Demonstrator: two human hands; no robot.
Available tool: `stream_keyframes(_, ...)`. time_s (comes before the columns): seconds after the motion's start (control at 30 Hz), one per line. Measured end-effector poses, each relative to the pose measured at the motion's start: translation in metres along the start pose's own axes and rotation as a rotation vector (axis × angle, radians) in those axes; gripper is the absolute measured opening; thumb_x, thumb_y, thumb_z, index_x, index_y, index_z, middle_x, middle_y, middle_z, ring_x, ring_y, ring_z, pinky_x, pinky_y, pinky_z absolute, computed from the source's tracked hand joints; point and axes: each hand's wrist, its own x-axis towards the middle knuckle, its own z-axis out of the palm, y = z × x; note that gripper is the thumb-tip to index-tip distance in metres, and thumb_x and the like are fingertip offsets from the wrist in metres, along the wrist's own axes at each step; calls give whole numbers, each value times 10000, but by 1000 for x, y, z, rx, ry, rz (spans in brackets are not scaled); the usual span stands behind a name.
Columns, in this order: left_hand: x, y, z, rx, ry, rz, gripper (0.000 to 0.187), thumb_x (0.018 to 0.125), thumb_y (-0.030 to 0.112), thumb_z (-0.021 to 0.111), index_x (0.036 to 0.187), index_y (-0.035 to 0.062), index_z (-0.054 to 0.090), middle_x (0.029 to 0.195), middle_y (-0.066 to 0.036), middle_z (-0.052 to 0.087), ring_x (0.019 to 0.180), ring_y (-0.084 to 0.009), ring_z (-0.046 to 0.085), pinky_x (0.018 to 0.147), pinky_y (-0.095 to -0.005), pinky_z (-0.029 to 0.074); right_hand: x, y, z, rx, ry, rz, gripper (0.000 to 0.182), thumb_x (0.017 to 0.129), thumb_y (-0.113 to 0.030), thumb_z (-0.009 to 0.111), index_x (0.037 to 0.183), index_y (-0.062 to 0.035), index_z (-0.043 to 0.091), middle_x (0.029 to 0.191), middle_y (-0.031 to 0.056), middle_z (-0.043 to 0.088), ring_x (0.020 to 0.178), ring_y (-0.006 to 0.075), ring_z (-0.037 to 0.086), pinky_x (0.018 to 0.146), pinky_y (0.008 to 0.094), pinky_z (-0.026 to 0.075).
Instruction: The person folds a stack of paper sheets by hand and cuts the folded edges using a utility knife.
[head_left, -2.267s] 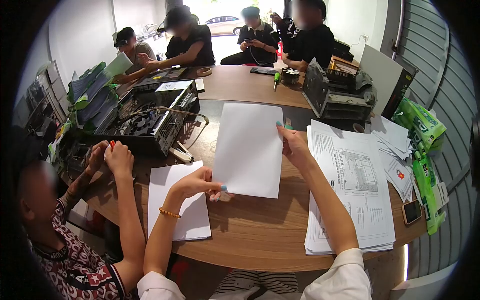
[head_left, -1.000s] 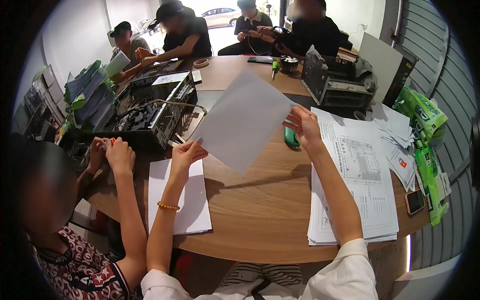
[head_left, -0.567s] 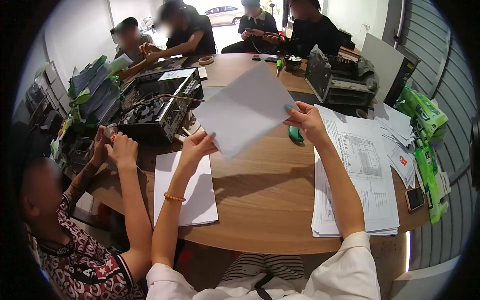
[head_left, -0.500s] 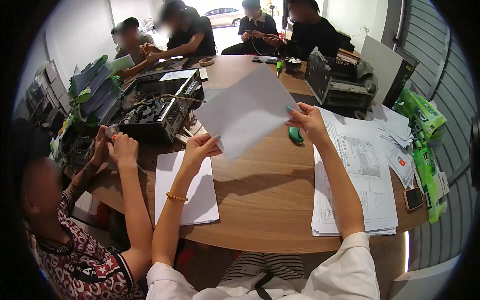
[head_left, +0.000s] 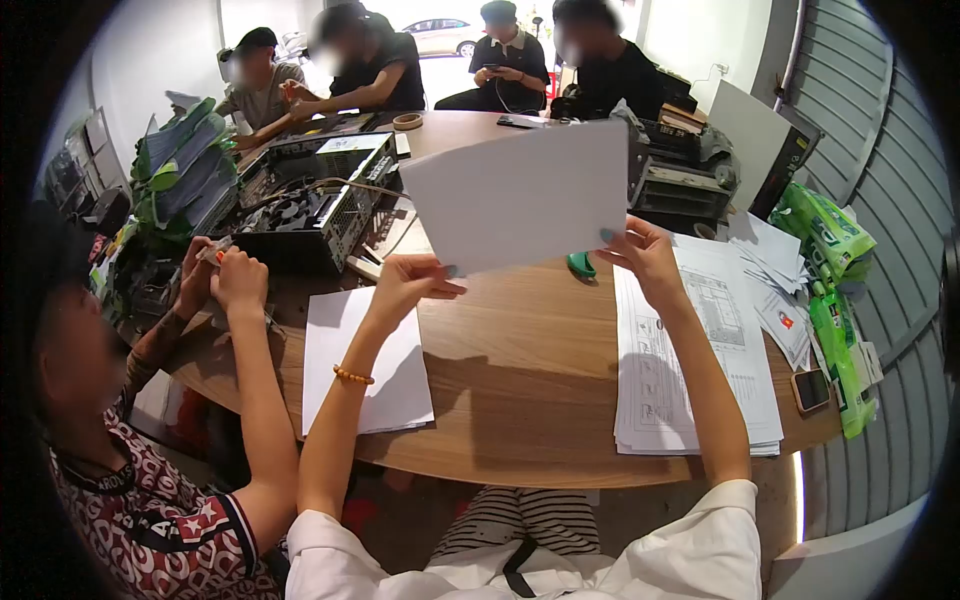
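A white sheet of paper (head_left: 520,200) is held up in the air above the table, its near side blank. My left hand (head_left: 415,285) pinches its lower left corner, a bead bracelet on the wrist. At the lower right corner, my right hand (head_left: 642,258) grips the sheet between thumb and fingers. Below my left forearm lies a stack of blank white paper (head_left: 400,390). Under my right forearm is a thicker stack of printed sheets (head_left: 650,400) with tables and drawings.
An open computer case (head_left: 330,240) stands back left, and another metal chassis (head_left: 685,190) back right. At the right edge lie a phone (head_left: 811,390) and green packages (head_left: 835,290). A co-worker's hands (head_left: 235,280) hold a small object at left. Several people sit across the wooden table (head_left: 520,390).
The sheet has turned from a diagonal tilt to nearly level and risen slightly. My right hand has moved a little right and down. The view has shifted slightly.
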Motion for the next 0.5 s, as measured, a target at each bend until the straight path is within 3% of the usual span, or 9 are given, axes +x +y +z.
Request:
stream_keyframes(0.07,3,3,-4,179,85,117,170,839,13,543,968,-75,608,854,-142,644,778,-224,655,683,-289,561,-9,-8,-5,-184,-79,-62,135,768,-43,648,901,-20,650,928,86,644,857,152,609,811,278,498)
stream_keyframes(0.1,4,7,-6,186,56,222,169,835,12,551,976,-53,618,920,-160,639,833,-214,645,731,-285,546,-12,-9,-7,-186,-70,-62,135,768,-43,648,901,-20,650,928,86,644,857,152,609,811,278,498)
stream_keyframes(0.17,7,15,-5,201,74,415,207,834,20,557,1028,-36,603,1017,-187,611,945,-219,610,815,-293,515,-17,-10,-6,-219,-105,-289,149,735,42,629,861,-26,670,972,111,642,871,147,603,799,280,500)
stream_keyframes(0.23,1,38,15,-292,110,190,417,880,137,519,1265,13,421,1204,-213,498,1102,-291,514,901,-367,461,-22,-10,0,-333,0,-419,207,707,76,617,822,-81,687,988,92,645,910,175,608,798,291,504)
stream_keyframes(0.3,0,39,16,-719,-109,-65,520,874,226,537,1311,14,349,1236,-213,470,1142,-307,477,918,-403,438,-31,-11,7,-561,48,-579,190,719,69,613,797,-88,687,990,87,645,915,190,611,792,290,508)
stream_keyframes(0.33,-3,38,17,-716,-107,-65,520,874,226,537,1311,14,349,1236,-213,470,1142,-307,477,918,-403,438,-33,-11,9,-558,48,-580,190,719,69,613,797,-88,687,990,87,645,915,190,611,792,290,508)
stream_keyframes(0.4,-6,34,23,-311,-171,-168,535,850,283,572,1281,15,404,1226,-189,491,1172,-276,451,912,-386,438,-35,-9,12,-502,128,-604,172,715,68,621,782,-77,682,982,88,646,904,189,615,780,287,513)
stream_keyframes(0.43,-5,28,24,-309,-170,-169,535,850,283,572,1281,15,404,1226,-189,491,1172,-276,451,912,-386,438,-36,-9,11,-500,127,-605,172,715,68,621,782,-77,682,982,88,646,904,189,615,780,287,513)
stream_keyframes(0.5,-2,19,27,301,-40,-29,498,825,287,608,1233,31,478,1237,-154,497,1078,-219,523,860,-331,459,-37,-9,8,-336,136,-558,170,712,72,627,786,-71,681,978,90,646,899,186,617,777,282,518)
